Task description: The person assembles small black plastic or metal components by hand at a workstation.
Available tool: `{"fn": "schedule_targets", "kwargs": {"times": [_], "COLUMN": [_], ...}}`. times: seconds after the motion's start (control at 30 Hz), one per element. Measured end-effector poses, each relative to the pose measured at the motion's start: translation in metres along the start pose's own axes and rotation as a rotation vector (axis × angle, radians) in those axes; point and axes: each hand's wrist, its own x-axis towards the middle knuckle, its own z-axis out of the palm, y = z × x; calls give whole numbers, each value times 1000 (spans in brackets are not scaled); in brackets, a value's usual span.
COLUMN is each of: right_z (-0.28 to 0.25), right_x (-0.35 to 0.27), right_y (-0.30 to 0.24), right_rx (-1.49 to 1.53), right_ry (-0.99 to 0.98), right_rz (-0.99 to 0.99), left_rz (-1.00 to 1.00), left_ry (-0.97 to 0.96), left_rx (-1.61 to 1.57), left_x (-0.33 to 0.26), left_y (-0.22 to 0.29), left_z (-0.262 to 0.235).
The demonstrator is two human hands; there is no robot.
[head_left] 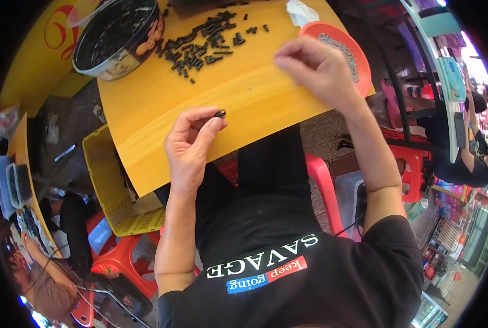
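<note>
Above the near part of the yellow table [145, 117], my left hand [189, 139] is closed, pinching a small black part [220, 113] between thumb and fingertips. The part has a shiny, brass-like spot at its end; its exact kind cannot be made out. My right hand [320, 68] is raised at the right, thumb and fingers drawn together in a pinch, slightly blurred. Whatever lies between those fingertips is too small to tell. Just beyond that hand sits an orange-red dish [364, 76] with many small grey metal pieces [339, 49], partly covered by the hand.
Loose black parts [200, 44] lie heaped at the table's far side. A round tub [118, 63] of dark pieces stands far left, and crumpled white tissue [301, 12] lies behind the dish. A yellow crate [107, 186] and red stool [126, 262] are on the left.
</note>
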Motion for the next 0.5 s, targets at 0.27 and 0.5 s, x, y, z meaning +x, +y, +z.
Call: {"fn": "schedule_targets", "kwargs": {"times": [0.27,0.5], "right_z": [63,58], "right_x": [-12,-6], "right_y": [-22,-33], "right_rx": [234,344], "right_ry": [-298,-391], "right_rz": [41,275], "left_rz": [9,47], "left_ry": [-12,-51], "left_rx": [-6,-18], "left_x": [1,0], "left_y": [2,0], "left_z": [-1,-4]}}
